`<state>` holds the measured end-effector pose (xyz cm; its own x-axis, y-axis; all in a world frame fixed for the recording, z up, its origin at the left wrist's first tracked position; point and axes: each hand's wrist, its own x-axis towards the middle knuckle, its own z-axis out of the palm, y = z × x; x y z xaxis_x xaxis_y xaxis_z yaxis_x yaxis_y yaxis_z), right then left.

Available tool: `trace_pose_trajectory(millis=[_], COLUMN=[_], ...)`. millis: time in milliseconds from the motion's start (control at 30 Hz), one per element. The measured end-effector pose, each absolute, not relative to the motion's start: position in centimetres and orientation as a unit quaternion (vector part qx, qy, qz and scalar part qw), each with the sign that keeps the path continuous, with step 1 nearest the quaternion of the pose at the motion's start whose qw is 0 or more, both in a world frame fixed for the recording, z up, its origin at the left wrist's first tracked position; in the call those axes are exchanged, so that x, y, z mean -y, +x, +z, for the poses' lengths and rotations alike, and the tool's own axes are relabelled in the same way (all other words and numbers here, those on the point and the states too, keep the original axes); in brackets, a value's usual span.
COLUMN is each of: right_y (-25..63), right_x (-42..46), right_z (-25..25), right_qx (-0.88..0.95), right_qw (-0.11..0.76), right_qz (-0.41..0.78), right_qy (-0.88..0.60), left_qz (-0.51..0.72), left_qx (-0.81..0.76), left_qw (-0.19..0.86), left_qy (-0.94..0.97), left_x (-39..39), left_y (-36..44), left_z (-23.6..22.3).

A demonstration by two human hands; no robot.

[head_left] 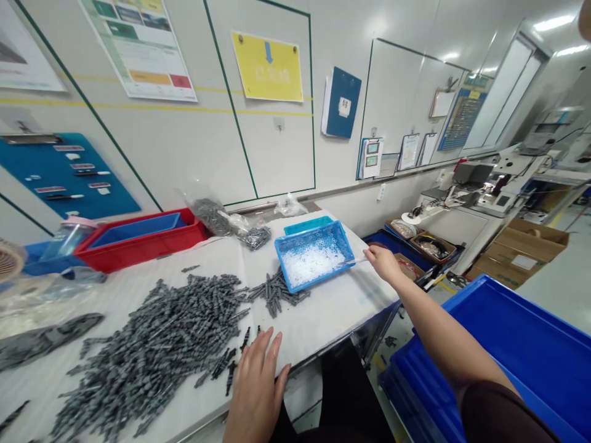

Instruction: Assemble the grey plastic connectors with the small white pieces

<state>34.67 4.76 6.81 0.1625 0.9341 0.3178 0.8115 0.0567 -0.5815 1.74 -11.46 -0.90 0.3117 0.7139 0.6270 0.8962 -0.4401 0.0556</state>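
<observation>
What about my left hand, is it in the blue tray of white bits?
No, the left hand is at the near edge of the table, beside the gray parts, apart from that blue tray.

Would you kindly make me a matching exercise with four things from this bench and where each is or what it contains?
Things:
1. Shallow blue plastic tray
2. Large heap of slim grey parts
3. Thin greyish tool
4. Long red plastic bin

Places or contents:
A. In the grip of the right hand
B. Has a blue container inside
C. Holds many small white pieces
D. Spread loose on the white tabletop

Pairs: 1-C, 2-D, 3-A, 4-B
</observation>
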Motion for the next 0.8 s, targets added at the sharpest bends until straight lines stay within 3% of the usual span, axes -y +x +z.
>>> trace_pose_trajectory(millis=[333, 800], right_y=[34.6, 32.2], right_x=[-5.8, -6.8], right_z=[6.3, 3.5], right_qx=[0.650, 0.598], right_qw=[0.322, 0.386], right_qz=[0.108, 0.211], right_qy=[-0.680, -0.670], left_qz=[-0.272, -0.264], left_qx=[0.510, 0.489], left_qw=[0.163, 0.166], left_qy=[-0.799, -0.815], left_x=[11.5, 11.5], left_y=[1.4, 1.2], left_z=[-1.7, -2.1])
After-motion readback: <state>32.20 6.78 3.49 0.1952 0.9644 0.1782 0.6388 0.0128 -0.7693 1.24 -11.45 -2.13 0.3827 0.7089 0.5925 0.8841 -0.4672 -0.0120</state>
